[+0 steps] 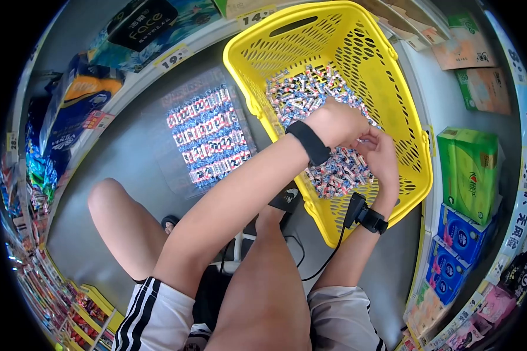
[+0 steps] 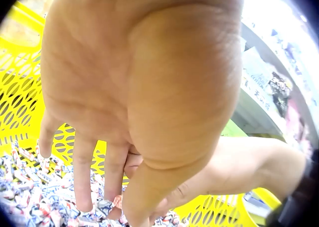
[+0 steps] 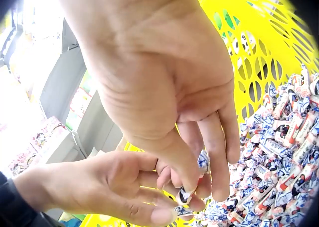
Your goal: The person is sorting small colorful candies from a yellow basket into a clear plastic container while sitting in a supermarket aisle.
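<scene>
Both hands meet over the yellow basket (image 1: 413,88), which holds a heap of small twist-wrapped candies (image 1: 298,96). My left hand (image 1: 336,123) reaches in from the left, thumb and index finger pinching at a wrapper, other fingers extended in the left wrist view. My right hand (image 1: 380,155) touches it from the right. A wrapped candy (image 3: 184,196) with black, white and blue markings sits between the right thumb and fingers, its lower end right at the left thumb tip. Fingers partly hide it. Beside the basket, more candies (image 1: 208,137) lie in rows on clear plastic.
Shelves with tissue packs enclose the spot; a green pack (image 1: 468,175) and blue packs (image 1: 448,275) stand at the right. Dark blue packages (image 1: 79,111) fill the left shelf. The person's bent knees (image 1: 120,199) are near the basket on the grey floor (image 1: 140,158).
</scene>
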Available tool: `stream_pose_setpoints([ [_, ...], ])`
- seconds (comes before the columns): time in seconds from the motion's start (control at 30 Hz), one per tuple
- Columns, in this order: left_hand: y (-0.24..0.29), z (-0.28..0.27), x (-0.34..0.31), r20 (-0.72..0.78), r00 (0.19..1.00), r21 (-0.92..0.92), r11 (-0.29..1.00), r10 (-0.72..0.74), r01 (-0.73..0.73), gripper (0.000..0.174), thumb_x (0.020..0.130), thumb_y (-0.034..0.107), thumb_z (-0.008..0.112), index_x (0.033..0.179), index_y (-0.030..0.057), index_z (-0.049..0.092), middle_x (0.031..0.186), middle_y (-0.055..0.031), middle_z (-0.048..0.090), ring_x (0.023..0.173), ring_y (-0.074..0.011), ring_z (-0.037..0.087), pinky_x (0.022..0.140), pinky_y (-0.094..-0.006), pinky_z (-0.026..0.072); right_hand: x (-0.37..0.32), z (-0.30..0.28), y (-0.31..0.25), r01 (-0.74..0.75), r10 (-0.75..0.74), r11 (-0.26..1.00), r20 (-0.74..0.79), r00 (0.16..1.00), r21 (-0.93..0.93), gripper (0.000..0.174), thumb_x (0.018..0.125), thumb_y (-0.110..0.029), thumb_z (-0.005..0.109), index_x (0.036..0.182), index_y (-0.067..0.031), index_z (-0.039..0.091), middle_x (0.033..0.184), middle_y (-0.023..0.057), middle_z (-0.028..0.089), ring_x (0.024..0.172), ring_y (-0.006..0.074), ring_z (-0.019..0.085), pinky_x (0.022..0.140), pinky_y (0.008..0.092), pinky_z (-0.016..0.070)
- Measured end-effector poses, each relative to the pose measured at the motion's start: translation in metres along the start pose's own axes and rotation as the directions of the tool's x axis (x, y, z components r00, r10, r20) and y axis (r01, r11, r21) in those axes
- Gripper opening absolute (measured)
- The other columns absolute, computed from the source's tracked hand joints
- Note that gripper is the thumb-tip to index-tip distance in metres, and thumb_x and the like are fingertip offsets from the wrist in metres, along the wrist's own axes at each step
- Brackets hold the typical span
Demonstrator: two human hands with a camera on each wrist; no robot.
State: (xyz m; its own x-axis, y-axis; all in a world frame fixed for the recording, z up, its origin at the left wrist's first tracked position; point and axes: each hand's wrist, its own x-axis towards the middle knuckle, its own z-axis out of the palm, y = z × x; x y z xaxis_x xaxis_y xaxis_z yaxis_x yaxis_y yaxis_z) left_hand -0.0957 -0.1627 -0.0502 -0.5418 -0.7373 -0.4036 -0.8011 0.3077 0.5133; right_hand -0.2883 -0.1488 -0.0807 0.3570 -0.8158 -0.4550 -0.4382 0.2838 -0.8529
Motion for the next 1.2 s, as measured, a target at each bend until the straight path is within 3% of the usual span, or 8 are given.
stream_pose_setpoints([
  [0.23, -0.007, 0.011, -0.054, -0.485, 0.871, 0.062, 0.997, 0.075, -0.052, 0.033, 0.089, 0.007, 0.069, 0.120, 0.0001, 0.062, 0.086, -0.0134, 0.075, 0.087, -0.0343, 0.076, 0.092, -0.0539, 0.0519, -0.004, 0.023, -0.037, 0.072, -0.072, 0.997, 0.056, 0.996, -0.008, 0.023, 0.089, 0.010, 0.072, 0.110, 0.0062, 0.064, 0.104, 0.0132, 0.076, 0.093, 0.0196, 0.076, 0.083, 0.0316, 0.0590],
  [0.4, 0.001, 0.002, -0.088, -0.572, 0.819, 0.054, 0.998, 0.045, -0.016, 0.028, 0.090, 0.007, 0.066, 0.117, 0.0002, 0.060, 0.082, -0.0115, 0.072, 0.087, -0.0337, 0.075, 0.099, -0.0502, 0.0501, -0.010, 0.034, -0.053, 0.261, -0.257, 0.960, 0.050, 0.965, -0.105, 0.029, 0.088, 0.009, 0.072, 0.117, 0.0068, 0.067, 0.100, 0.0122, 0.077, 0.093, 0.0190, 0.075, 0.084, 0.0318, 0.0578],
  [0.47, -0.001, 0.002, -0.099, -0.696, 0.704, 0.131, 0.989, 0.142, -0.069, 0.029, 0.087, 0.004, 0.067, 0.116, 0.0005, 0.059, 0.087, -0.0139, 0.071, 0.095, -0.0331, 0.074, 0.106, -0.0509, 0.0480, -0.013, 0.039, -0.058, 0.307, -0.305, 0.945, 0.041, 0.952, -0.114, 0.028, 0.087, 0.008, 0.073, 0.115, 0.0072, 0.067, 0.100, 0.0125, 0.077, 0.093, 0.0187, 0.075, 0.085, 0.0319, 0.0576],
  [0.73, -0.005, -0.020, -0.165, -0.633, 0.769, 0.070, 0.996, 0.089, -0.058, 0.033, 0.082, -0.003, 0.069, 0.111, 0.0037, 0.056, 0.100, -0.0128, 0.068, 0.108, -0.0311, 0.070, 0.114, -0.0509, 0.0406, -0.038, 0.073, -0.094, 0.402, -0.403, 0.911, 0.013, 0.915, -0.090, 0.026, 0.084, 0.005, 0.078, 0.109, 0.0069, 0.069, 0.097, 0.0111, 0.076, 0.087, 0.0177, 0.071, 0.083, 0.0316, 0.0559],
  [0.83, -0.024, -0.020, -0.180, -0.643, 0.760, 0.011, 0.994, 0.094, -0.113, 0.032, 0.082, -0.006, 0.067, 0.110, 0.0041, 0.056, 0.097, -0.0124, 0.069, 0.103, -0.0321, 0.070, 0.110, -0.0506, 0.0412, -0.040, 0.088, -0.108, 0.490, -0.487, 0.837, 0.079, 0.870, -0.245, 0.025, 0.084, -0.003, 0.083, 0.106, 0.0034, 0.072, 0.089, 0.0116, 0.071, 0.076, 0.0205, 0.065, 0.070, 0.0329, 0.0509],
  [1.0, -0.053, -0.014, -0.202, -0.586, 0.810, -0.170, 0.977, 0.006, -0.131, 0.029, 0.085, -0.009, 0.066, 0.108, 0.0046, 0.055, 0.091, -0.0122, 0.069, 0.099, -0.0340, 0.070, 0.108, -0.0496, 0.0406, -0.045, 0.124, -0.130, 0.508, -0.507, 0.793, 0.096, 0.856, -0.336, 0.023, 0.085, -0.004, 0.081, 0.106, 0.0018, 0.072, 0.091, 0.0121, 0.071, 0.077, 0.0231, 0.065, 0.070, 0.0343, 0.0519],
  [1.07, -0.066, -0.006, -0.210, -0.627, 0.779, -0.189, 0.967, 0.016, -0.173, 0.027, 0.086, -0.008, 0.068, 0.106, 0.0024, 0.055, 0.090, -0.0148, 0.067, 0.095, -0.0370, 0.068, 0.097, -0.0482, 0.0471, -0.044, 0.137, -0.131, 0.553, -0.537, 0.745, 0.155, 0.829, -0.373, 0.023, 0.085, -0.002, 0.079, 0.107, 0.0010, 0.071, 0.091, 0.0123, 0.069, 0.076, 0.0248, 0.065, 0.070, 0.0367, 0.0524],
  [1.2, -0.089, -0.001, -0.230, -0.473, 0.874, -0.479, 0.865, -0.112, -0.149, 0.024, 0.084, -0.007, 0.071, 0.102, -0.0012, 0.055, 0.091, -0.0178, 0.066, 0.089, -0.0414, 0.066, 0.074, -0.0453, 0.0504, -0.041, 0.167, -0.127, 0.596, -0.562, 0.673, 0.222, 0.797, -0.437, 0.021, 0.085, -0.001, 0.077, 0.104, 0.0012, 0.070, 0.095, 0.0157, 0.067, 0.088, 0.0329, 0.066, 0.078, 0.0439, 0.0536],
])
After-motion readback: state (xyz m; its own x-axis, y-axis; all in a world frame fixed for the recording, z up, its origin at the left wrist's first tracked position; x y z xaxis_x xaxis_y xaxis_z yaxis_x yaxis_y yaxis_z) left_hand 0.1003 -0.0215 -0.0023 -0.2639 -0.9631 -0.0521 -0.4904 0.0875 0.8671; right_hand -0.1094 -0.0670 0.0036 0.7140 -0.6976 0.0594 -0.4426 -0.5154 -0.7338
